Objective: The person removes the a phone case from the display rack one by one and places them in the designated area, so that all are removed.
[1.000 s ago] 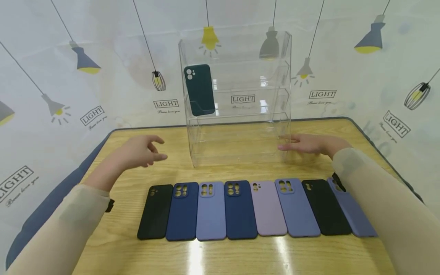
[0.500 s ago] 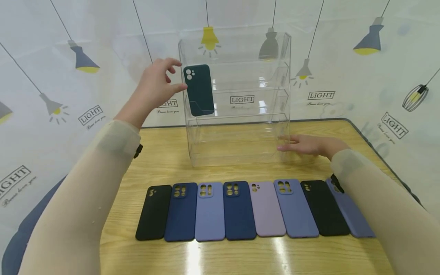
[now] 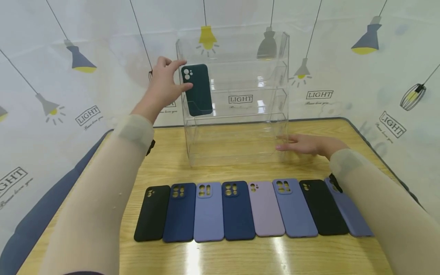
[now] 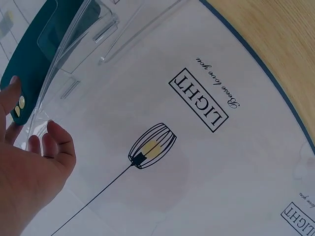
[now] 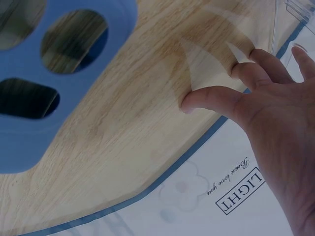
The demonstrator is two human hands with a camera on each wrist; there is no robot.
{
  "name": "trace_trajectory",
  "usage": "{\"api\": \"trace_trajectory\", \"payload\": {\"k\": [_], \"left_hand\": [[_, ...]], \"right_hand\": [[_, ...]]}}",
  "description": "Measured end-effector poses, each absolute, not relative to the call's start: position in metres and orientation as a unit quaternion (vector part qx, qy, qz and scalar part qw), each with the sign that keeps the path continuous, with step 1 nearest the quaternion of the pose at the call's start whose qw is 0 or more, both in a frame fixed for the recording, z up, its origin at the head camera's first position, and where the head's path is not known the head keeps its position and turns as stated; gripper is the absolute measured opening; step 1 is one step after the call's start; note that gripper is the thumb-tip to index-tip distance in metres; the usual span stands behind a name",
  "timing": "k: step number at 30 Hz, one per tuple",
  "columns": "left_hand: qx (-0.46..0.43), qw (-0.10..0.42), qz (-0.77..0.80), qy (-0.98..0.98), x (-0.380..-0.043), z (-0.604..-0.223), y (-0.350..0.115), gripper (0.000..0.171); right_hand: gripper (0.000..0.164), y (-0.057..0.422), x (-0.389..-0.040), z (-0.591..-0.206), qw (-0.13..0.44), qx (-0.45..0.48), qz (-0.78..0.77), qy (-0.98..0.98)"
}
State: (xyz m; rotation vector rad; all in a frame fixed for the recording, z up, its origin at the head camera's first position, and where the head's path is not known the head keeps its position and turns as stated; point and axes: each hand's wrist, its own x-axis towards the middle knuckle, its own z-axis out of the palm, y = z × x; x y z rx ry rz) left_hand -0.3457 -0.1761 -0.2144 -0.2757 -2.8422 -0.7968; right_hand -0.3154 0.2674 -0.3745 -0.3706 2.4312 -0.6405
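A dark green phone case (image 3: 201, 93) stands upright at the left of a clear tiered acrylic rack (image 3: 237, 115), its lower part behind a clear lip. My left hand (image 3: 164, 82) is at its upper left corner, thumb on the front beside the camera holes and index finger at the top edge. In the left wrist view, that hand (image 4: 34, 172) pinches the end of the green case (image 4: 29, 64), the other fingers curled beside the rack. My right hand (image 3: 306, 144) rests at the rack's lower right side with fingers extended; the right wrist view shows this hand (image 5: 275, 105) too.
Several phone cases lie in a row on the wooden table (image 3: 165, 263): a black case (image 3: 152, 214), a navy case (image 3: 179, 217), a pale pink case (image 3: 267, 214) and others. A periwinkle case (image 3: 354, 214) is partly under my right forearm. A lamp-printed backdrop (image 3: 130, 23) surrounds the table.
My left hand has risen from above the table at the left to the green case's upper corner and taken hold there. The right hand has stayed at the rack's side.
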Motion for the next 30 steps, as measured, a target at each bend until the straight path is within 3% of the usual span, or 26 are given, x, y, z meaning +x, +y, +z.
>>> {"api": "trace_trajectory", "payload": {"k": [12, 20, 30], "left_hand": [[-0.133, 0.136, -0.265, -0.945, -0.345, -0.23, -0.182, 0.067], [-0.194, 0.204, -0.242, -0.929, -0.34, -0.233, -0.18, 0.056], [-0.204, 0.167, -0.241, -0.934, -0.337, -0.225, -0.158, 0.063]], "right_hand": [[0.096, 0.268, -0.316, -0.375, 0.298, -0.135, -0.24, 0.914], [0.097, 0.266, -0.315, -0.374, 0.299, -0.131, -0.243, 0.914], [0.099, 0.266, -0.314, -0.373, 0.301, -0.129, -0.243, 0.913]]}}
